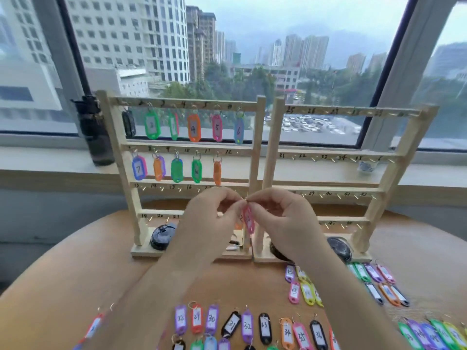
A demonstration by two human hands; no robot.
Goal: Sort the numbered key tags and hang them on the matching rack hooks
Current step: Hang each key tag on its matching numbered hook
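The pink tag [249, 219] pinched between the left hand [212, 215] and right hand [283, 218] is smeared, so its number cannot be read, and fingertips cover its ring. Behind the left hand, the left rack [257, 135] loses its two lower rails past 16 and 21, and an orange tag [238, 224] shows only a sliver. The black tag [129, 123] at that rack's 11 o'clock corner shows no number. The right rack [274, 135] has top-rail numbers that blur past 26. At the counter's [63, 286] 6 o'clock edge the bottom row of tags [179, 346] is cut off, and the corner tags [429, 334] at 5 o'clock are unreadable.
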